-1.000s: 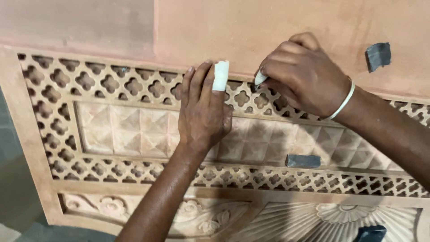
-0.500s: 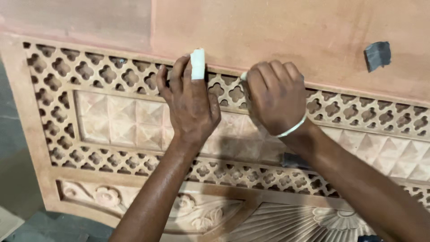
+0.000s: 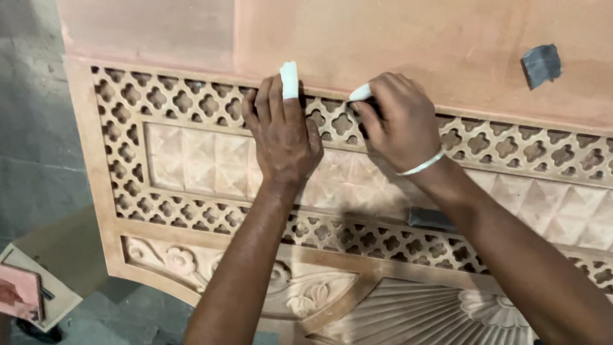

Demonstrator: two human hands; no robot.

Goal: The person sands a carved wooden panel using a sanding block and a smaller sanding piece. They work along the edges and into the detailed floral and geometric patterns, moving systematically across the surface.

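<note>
A pale pink carved panel with a pierced lattice border, pyramid squares and floral relief fills the view. My left hand lies flat on the upper lattice band, holding nothing; its middle finger is wrapped in white tape. My right hand is curled just to the right, with a white-taped fingertip at the lattice's top edge. Its fingers pinch a small dark piece against the openings, mostly hidden.
One grey abrasive scrap lies on the smooth slab at the upper right. Another grey scrap sits on the lower lattice band, partly under my right forearm. Grey floor and a flat board show at the lower left.
My right hand has shifted left along the upper lattice, and its forearm now crosses the lower grey scrap. My left hand has slid slightly upward, staying flat.
</note>
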